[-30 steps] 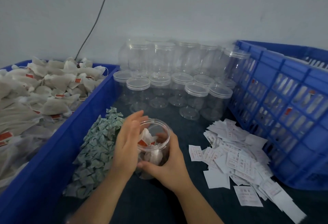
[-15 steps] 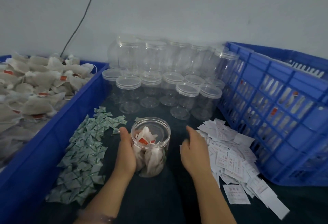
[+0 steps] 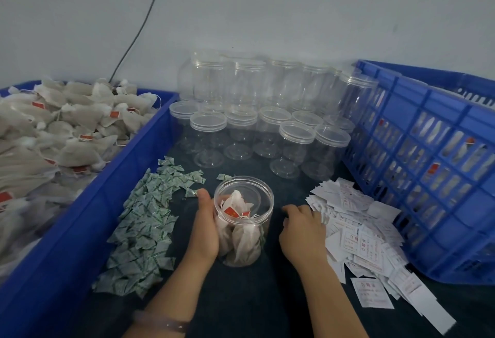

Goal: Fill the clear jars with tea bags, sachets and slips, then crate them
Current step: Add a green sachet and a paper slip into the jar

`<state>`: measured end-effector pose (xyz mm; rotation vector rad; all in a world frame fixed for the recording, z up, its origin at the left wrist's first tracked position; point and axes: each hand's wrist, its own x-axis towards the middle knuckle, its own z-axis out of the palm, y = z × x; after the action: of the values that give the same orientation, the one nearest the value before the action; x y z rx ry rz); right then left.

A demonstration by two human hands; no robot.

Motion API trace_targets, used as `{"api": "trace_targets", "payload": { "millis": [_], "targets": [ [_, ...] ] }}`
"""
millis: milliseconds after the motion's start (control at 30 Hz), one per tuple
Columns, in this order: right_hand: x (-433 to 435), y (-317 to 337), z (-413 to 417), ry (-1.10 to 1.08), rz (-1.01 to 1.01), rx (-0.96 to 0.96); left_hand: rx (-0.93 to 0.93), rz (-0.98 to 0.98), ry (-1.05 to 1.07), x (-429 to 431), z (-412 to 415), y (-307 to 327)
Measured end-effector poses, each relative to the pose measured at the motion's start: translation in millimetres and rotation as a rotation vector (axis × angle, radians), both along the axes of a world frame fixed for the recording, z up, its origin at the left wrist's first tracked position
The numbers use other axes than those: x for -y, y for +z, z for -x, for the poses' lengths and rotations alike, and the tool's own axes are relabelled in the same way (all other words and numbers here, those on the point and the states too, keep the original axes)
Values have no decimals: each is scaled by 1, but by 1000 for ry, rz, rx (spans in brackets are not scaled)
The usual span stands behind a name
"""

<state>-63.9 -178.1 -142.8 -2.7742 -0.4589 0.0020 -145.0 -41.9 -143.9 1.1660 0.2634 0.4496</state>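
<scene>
Now the right hand (image 3: 302, 233) has left the open clear plastic jar (image 3: 257, 198) of beige tea bags (image 3: 245, 238), gripped upright by the left hand (image 3: 205, 226), and curls onto the white paper slips (image 3: 359, 230) beside it; whether it pinches one I cannot tell. Slips likely come next.

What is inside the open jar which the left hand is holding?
The jar holds tea bags with red tags. The bags and the left hand cover its lower part, so whether anything else lies underneath cannot be seen.
</scene>
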Motion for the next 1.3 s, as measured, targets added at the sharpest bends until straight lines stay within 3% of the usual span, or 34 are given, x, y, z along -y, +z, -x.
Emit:
{"api": "trace_targets", "payload": {
  "millis": [100,167,400,567,667,800,1300],
  "targets": [
    [1,-3,-2,2,-9,36,-4,10,-2,-1,0,-1],
    [3,-5,-4,3,-117,79,-6,4,-1,-2,0,-2],
    [5,16,5,-89,-941,187,-5,26,-3,-3,0,-1],
    [-6,57,7,-8,-1330,135,-10,92,12,-2,-3,2],
    [-19,77,12,143,-1337,104,1,126,17,0,-3,5],
    [-32,77,16,316,-1180,-17,2,94,28,0,-2,3],
    [-31,51,-3,437,-1127,-301,-37,11,55,-7,-7,-2]
  ]
}}
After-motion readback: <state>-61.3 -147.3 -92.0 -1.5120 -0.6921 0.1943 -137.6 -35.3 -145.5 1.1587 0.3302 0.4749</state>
